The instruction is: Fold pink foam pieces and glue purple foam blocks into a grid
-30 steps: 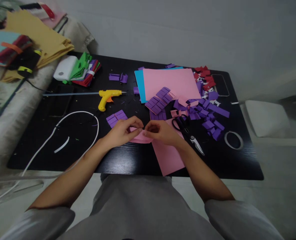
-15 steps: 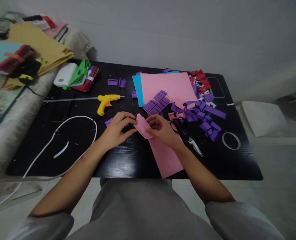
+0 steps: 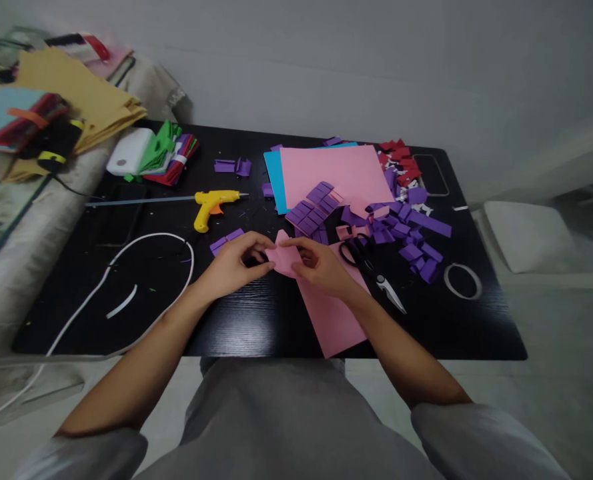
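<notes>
Both hands hold a small folded piece of pink paper [image 3: 284, 257] above the table. My left hand [image 3: 239, 263] pinches its left edge between thumb and fingers. On its right side, my right hand [image 3: 321, 265] grips it the same way. Beneath my right hand and forearm lies a larger pink paper strip [image 3: 329, 327]. Black-handled scissors [image 3: 376, 275] rest just right of that hand, their handles over the strip. A scored purple paper piece [image 3: 314, 208] lies beyond the hands, and another purple piece [image 3: 226, 241] sits behind my left hand.
A yellow glue gun [image 3: 211, 207] with a long glue stick lies at left, near a looping white cable [image 3: 191, 260]. Pink sheet [image 3: 333, 167] and blue sheet [image 3: 275, 177] lie at the back. Purple scraps [image 3: 401, 230], red scraps [image 3: 401, 160] and a tape ring [image 3: 463, 281] are at right.
The folded pink paper has been turned and brought slightly lower between my hands. My left hand has shifted a little down, and my right fingers now lie across the paper's upper edge.
</notes>
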